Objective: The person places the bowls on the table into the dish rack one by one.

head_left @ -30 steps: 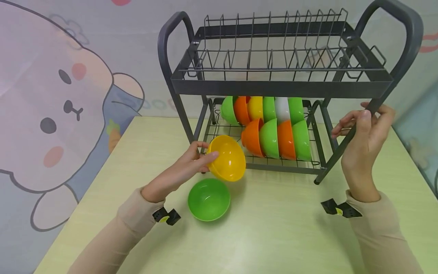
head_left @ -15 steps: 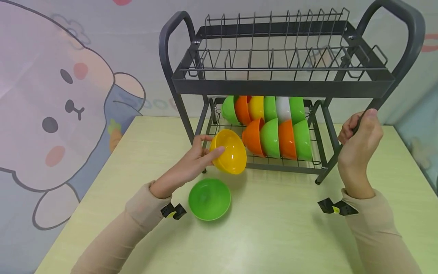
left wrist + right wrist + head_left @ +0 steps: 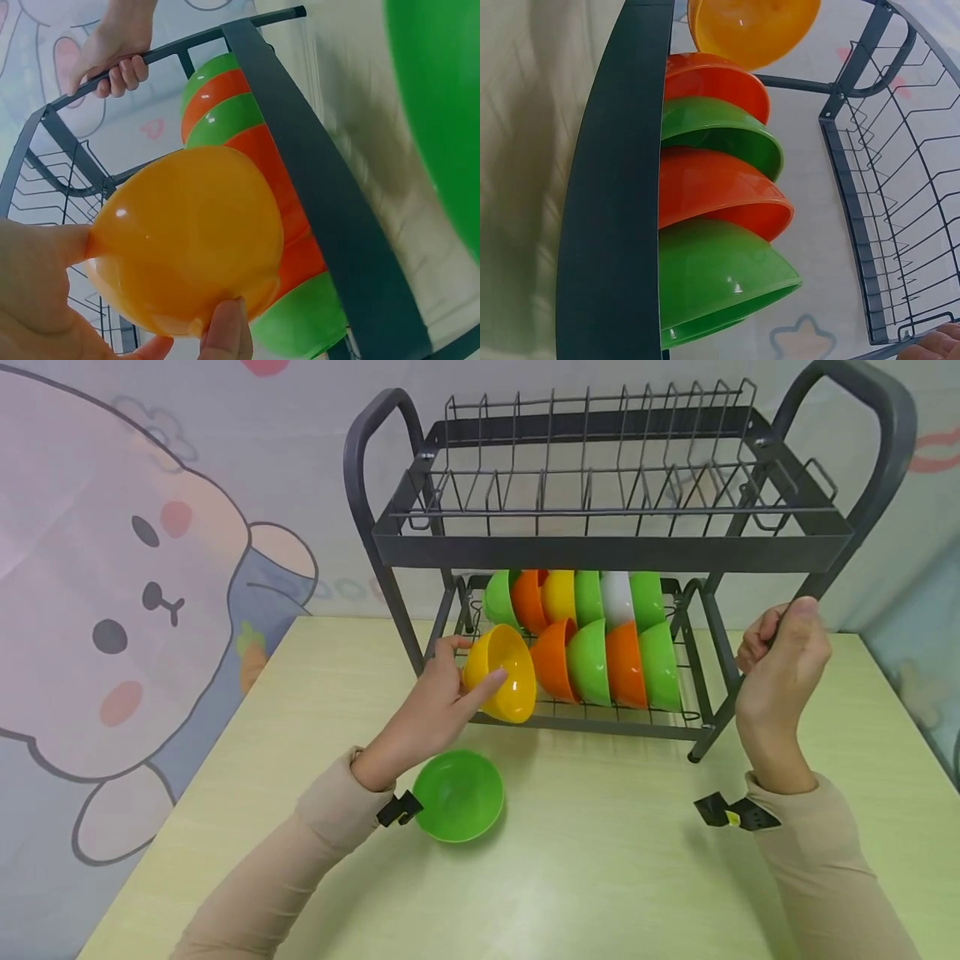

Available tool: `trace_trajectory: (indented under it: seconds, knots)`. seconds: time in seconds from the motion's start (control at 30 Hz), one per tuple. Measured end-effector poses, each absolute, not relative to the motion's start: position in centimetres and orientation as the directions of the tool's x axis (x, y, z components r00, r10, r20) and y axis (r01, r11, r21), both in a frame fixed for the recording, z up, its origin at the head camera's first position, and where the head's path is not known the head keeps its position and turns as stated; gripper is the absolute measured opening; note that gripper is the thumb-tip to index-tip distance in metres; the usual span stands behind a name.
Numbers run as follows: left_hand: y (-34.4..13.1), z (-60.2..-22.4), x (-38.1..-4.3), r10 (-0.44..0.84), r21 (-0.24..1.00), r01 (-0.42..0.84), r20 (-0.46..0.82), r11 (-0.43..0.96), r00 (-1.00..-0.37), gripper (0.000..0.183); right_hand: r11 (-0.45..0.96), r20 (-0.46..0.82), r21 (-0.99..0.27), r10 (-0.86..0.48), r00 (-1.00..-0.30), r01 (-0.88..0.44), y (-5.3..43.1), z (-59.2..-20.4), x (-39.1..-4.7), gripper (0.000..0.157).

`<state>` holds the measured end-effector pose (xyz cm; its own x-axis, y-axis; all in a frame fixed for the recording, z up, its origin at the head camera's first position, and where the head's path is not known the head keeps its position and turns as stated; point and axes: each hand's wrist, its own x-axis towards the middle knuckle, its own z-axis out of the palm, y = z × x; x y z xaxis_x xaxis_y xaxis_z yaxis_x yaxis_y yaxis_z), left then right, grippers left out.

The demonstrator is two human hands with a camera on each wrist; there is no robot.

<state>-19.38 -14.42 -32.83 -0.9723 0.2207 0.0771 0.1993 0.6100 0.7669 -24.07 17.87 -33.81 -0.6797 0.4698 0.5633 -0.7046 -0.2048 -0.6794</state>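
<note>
My left hand [image 3: 431, 714] pinches a yellow bowl [image 3: 513, 681] by its edge, thumb at the inside and fingers behind. The bowl is tilted on its side, at the front left of the rack's lower shelf, just left of an orange bowl [image 3: 553, 660]. In the left wrist view the yellow bowl [image 3: 187, 240] hides part of the row. My right hand [image 3: 783, 677] grips the right front leg of the dark dish rack [image 3: 615, 553]. Under my left wrist a green bowl [image 3: 459, 797] stands upright on the table.
Two rows of bowls stand on edge on the lower shelf, among them a green bowl [image 3: 660, 668] at the front right and a white bowl [image 3: 617, 599] behind. Above them is the wire upper shelf [image 3: 592, 493]. A cartoon backdrop [image 3: 150, 610] hangs behind the table [image 3: 570, 860].
My left hand has carried the yellow bowl up and forward toward the front row on the lower shelf. My right hand has shifted slightly down and left and closed round the rack leg.
</note>
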Motion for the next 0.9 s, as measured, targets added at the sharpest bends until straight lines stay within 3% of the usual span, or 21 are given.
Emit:
trace_trajectory:
  seconds: [0.9]
  knots:
    - [-12.7,-32.4,-21.6,0.128,0.627,0.152,0.084,0.764,-0.988,0.075,-0.196,0.566,-0.684,0.465,-0.681,-0.703,17.9,-33.8,-23.9,0.042]
